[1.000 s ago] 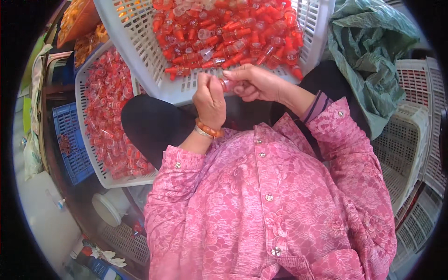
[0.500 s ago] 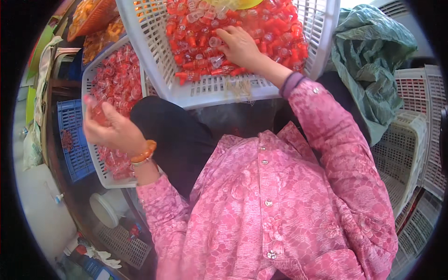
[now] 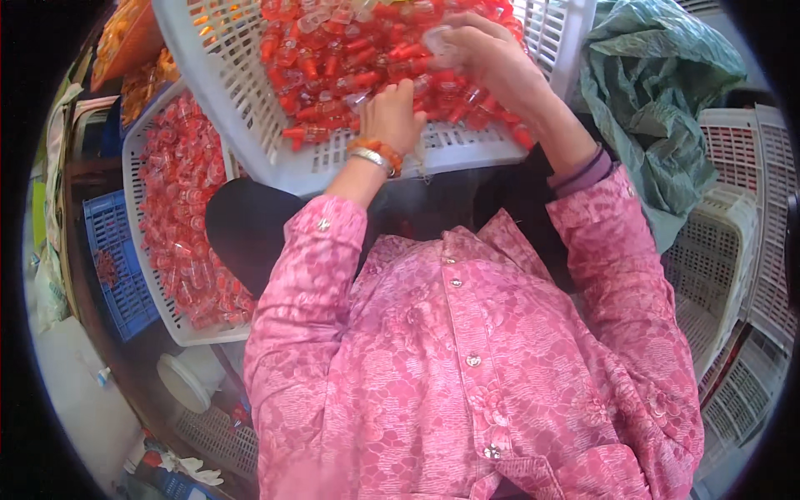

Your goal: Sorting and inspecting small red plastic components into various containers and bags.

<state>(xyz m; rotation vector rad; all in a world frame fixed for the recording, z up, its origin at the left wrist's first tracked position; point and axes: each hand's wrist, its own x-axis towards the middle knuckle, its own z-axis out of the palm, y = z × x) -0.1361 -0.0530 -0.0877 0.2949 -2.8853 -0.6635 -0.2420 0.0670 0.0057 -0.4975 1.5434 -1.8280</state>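
A white slatted plastic basket [image 3: 287, 171] in front of me holds a heap of small red plastic pieces [image 3: 363, 79], many with clear cup-like parts. My left hand [image 3: 390, 123], with an orange bracelet and a silver bangle at the wrist, reaches into the near edge of this heap. Its fingers are curled down among the pieces, and what they grip is hidden. Over the right part of the heap, my right hand [image 3: 500, 71] pinches a clear plastic cap [image 3: 437, 40] between thumb and fingers.
To the left stands a second white basket [image 3: 193, 335] full of red clear-topped pieces, beside a blue crate [image 3: 125, 287]. Orange pieces lie in an orange basket [image 3: 125, 42] at the far left. A green woven sack [image 3: 658, 108] and stacked white baskets [image 3: 708, 275] are on the right.
My left hand has come from above the left basket to the near edge of the front heap. My right hand has moved right and lifted, now with a clear cap.
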